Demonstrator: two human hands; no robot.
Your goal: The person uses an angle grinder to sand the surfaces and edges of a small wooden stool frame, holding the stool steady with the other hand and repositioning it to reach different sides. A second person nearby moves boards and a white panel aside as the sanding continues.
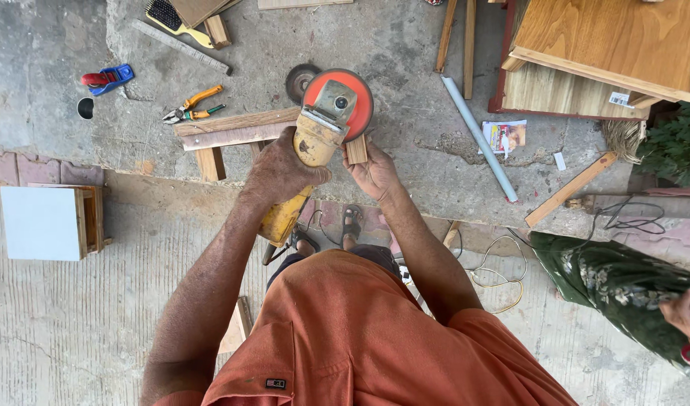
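— What are your hands doing?

— My left hand is wrapping its grip tight around the body of the yellow angle grinder with the round orange sanding disc. My right hand is pinching a small pale wooden block between thumb and fingers, holding it up against the lower right edge of the disc.

— Where is all that sitting?

— I am holding it just above the near edge of the raised grey concrete slab. A rough frame of wooden slats is lying on the slab just left of the grinder, touching the near edge.

— Anything else lying around?

— Orange-handled pliers are lying just beyond the frame, and a red and blue clamp is sitting well apart toward the slab's left edge. A grey plastic pipe is lying slanted to the right. Another person's hand, in a green patterned sleeve, is showing at the far right.
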